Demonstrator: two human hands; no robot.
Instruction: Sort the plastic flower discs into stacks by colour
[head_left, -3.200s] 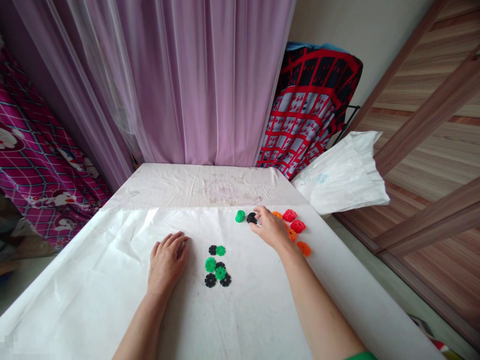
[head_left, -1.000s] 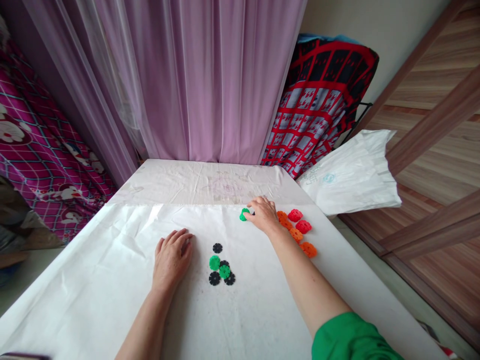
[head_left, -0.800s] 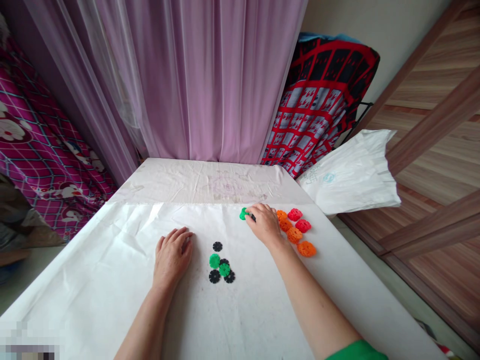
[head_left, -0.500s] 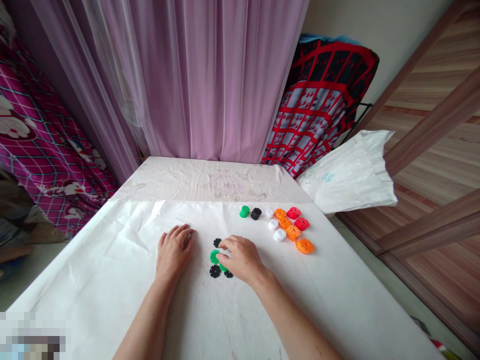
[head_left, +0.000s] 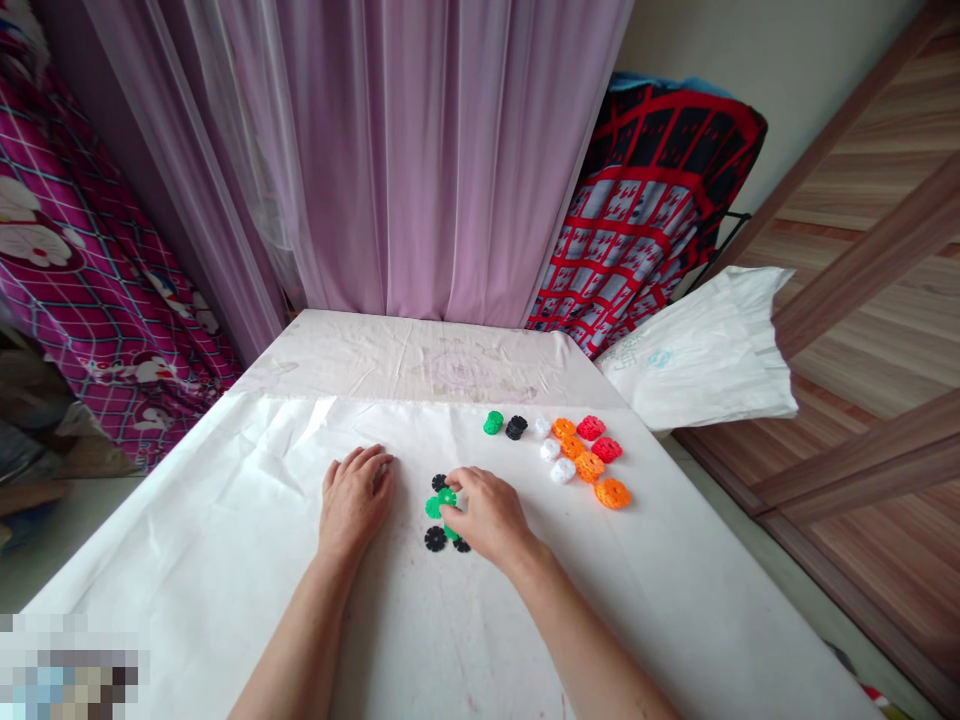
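My right hand [head_left: 491, 515] pinches a green notched plastic disc [head_left: 448, 497] between thumb and fingers, just above a small group of discs. In that group lie another green disc [head_left: 433, 508], a black disc [head_left: 439, 482] behind it and a second black disc [head_left: 435, 539] in front. A further green disc [head_left: 451, 532] and black disc [head_left: 462, 546] are partly covered by my right hand. To the left, my left hand [head_left: 355, 500] rests palm down on the white table cover with its fingers stretched out, touching no disc.
Farther back stand stacks of discs: green [head_left: 493, 423], black [head_left: 516, 428], white [head_left: 562, 470], orange [head_left: 613, 493] and red [head_left: 591, 427]. A white bag [head_left: 705, 350] hangs by the right table edge. Purple curtains [head_left: 420, 170] close off the far side.
The green disc in my right hand has come into sight, lifted and tilted above the group. My left hand stays flat on the table. The whole view has shifted slightly.
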